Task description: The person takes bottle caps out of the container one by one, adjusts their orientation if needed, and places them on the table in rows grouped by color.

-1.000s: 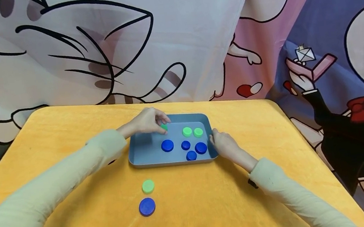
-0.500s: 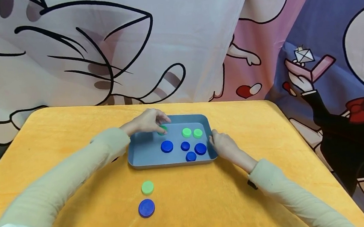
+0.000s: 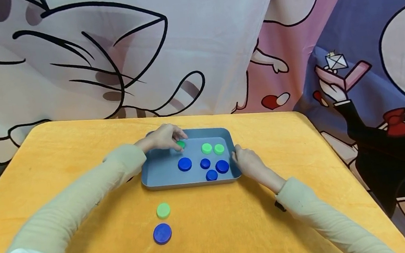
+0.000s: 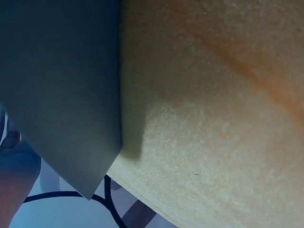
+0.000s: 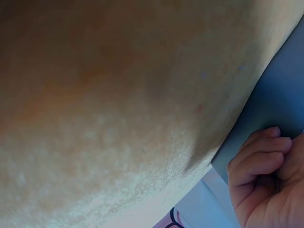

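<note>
Over the left back part of the blue-grey tray, my left hand pinches a small green disc between thumb and fingers; the hand partly covers it. My right hand grips the tray's right wall. In the right wrist view, curled fingers of that hand lie against the tray's side. Two more green discs lie right of centre in the tray, with several blue discs nearer its front. The left wrist view shows the tray wall close up.
On the yellow table, in front of the tray, lie a green disc and, nearer still, a larger blue disc. Behind the table hangs a printed cartoon cloth.
My left hand and its green disc have come slightly lower into the tray. My right hand keeps its grip on the tray wall. The whole head view has shifted slightly.
</note>
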Demonstrator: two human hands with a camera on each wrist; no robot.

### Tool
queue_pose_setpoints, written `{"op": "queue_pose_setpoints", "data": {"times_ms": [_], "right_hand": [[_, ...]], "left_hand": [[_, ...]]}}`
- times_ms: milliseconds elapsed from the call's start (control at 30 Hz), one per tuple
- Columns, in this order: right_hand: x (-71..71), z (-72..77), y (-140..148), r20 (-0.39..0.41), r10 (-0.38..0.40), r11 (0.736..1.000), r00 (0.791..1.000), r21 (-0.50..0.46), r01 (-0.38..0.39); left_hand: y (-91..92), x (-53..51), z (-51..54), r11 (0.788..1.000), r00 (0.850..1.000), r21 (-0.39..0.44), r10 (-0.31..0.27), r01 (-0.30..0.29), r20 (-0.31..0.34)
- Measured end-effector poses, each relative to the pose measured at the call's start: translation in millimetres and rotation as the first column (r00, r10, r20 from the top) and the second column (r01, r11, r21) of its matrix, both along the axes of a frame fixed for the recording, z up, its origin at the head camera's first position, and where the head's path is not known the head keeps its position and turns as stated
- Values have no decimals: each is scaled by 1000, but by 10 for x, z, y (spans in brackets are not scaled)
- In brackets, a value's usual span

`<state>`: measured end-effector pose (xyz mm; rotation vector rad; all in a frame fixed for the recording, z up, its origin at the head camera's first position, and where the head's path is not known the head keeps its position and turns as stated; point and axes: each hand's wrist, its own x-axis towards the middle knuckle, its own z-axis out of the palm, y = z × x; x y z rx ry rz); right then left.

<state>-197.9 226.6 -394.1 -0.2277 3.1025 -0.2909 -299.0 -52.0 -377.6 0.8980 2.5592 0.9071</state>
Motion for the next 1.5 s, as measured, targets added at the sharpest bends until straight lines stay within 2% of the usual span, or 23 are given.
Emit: {"op": "queue_pose_setpoints", "data": {"times_ms": [367,600,833,867,1100,1400,1500], "right_hand": [[4,-2,-10,-6,-2,1000,1000,2,2],[-15,-27,8,19,-14,1000,1000,-23,14],[-16,-29,7,12,-17,1000,1000,-18,17],[-22,-23,3,32,-28,999,999,-18,28],[-9,-7,1,26,-24,1000,999,13,24],[-8,-4,2,24,-34,999,999,-17,35],[-8,2,-1,41,-41,999,998,-20,42]], "left_hand": [[-6,6,-69,1000,999,-8,-11,11,-41],[12,24,-122,999,998,-15,-47,47,-44],[3,34,-141,999,999,-18,-27,27,-18],[3,31,-142,1000,1000,-18,-25,24,-17],[1,22,-156,1000,1000,-11,-14,14,-20],[7,49,-137,1000,1000,-7,24,-24,-14],[7,58,-122,999,999,-6,37,-37,-33]]}}
